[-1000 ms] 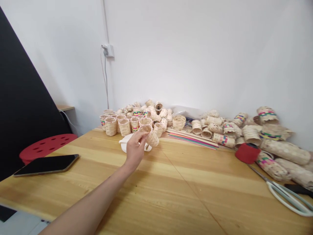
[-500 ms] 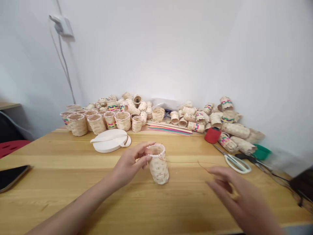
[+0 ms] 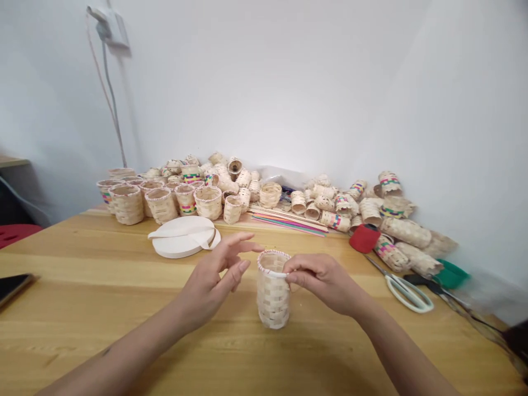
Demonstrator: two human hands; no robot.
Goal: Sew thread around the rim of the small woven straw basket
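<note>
A small woven bamboo basket [image 3: 274,302] stands upright on the wooden table. Its rim has a white band, with red-and-white stitching along part of it. My right hand [image 3: 324,280] pinches the right side of that rim between thumb and forefinger. Any thread or needle within this pinch is too small to make out. To the left of the basket, my left hand [image 3: 218,275] is open with its fingers apart. Its forefinger reaches close to the rim; whether it touches I cannot tell.
Behind the hands lies a roll of white tape [image 3: 181,236]. Several finished baskets [image 3: 127,204] stand at back left, beside coloured strips [image 3: 289,223]. Red thread spool [image 3: 364,238], scissors [image 3: 408,291] and a green container [image 3: 452,274] lie right; a phone [image 3: 14,287] lies left.
My right hand has come in from the right to the basket's rim. My left hand has let go of the rim. The thread stretched between them no longer shows.
</note>
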